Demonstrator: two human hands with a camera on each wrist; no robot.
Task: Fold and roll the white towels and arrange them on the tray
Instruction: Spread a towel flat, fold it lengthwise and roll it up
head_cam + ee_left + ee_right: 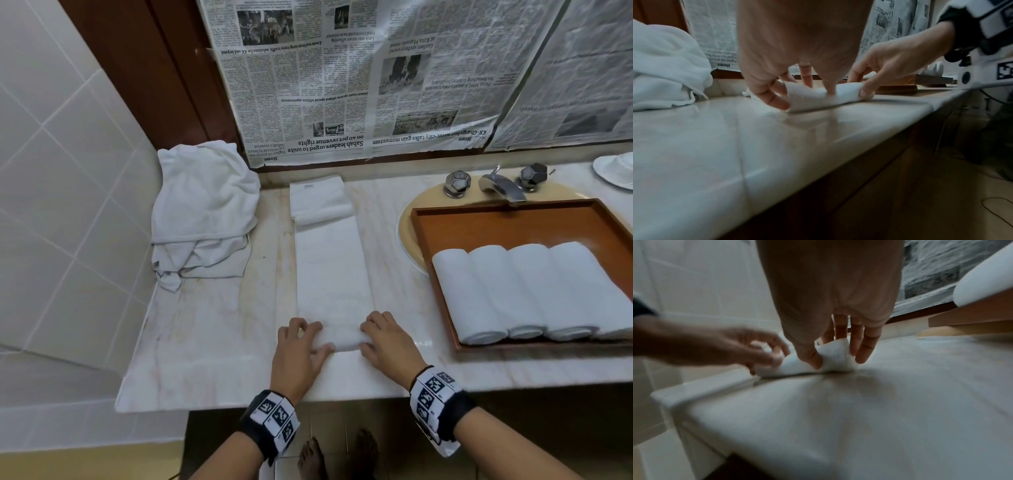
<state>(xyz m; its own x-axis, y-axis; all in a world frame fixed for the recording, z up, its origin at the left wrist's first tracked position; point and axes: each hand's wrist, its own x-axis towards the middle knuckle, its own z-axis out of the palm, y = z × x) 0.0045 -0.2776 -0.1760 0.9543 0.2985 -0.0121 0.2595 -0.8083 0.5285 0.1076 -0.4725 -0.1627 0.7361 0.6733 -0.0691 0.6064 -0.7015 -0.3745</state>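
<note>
A long folded white towel (329, 270) lies on the marble counter, its far end doubled over near the wall. Its near end is curled into a small roll (342, 337) (818, 97) (830, 356). My left hand (301, 342) (777, 95) grips the roll's left end with curled fingers and thumb. My right hand (380, 339) (836, 353) pinches the right end the same way. A wooden tray (442, 240) sits over the sink at the right and holds several rolled white towels (527, 291) side by side.
A heap of loose white towels (202, 212) (663, 73) lies at the counter's back left against the tiled wall. The faucet (503, 186) with two knobs stands behind the tray. Newspaper (359, 75) covers the wall behind. The counter's front edge (239, 401) is close to my wrists.
</note>
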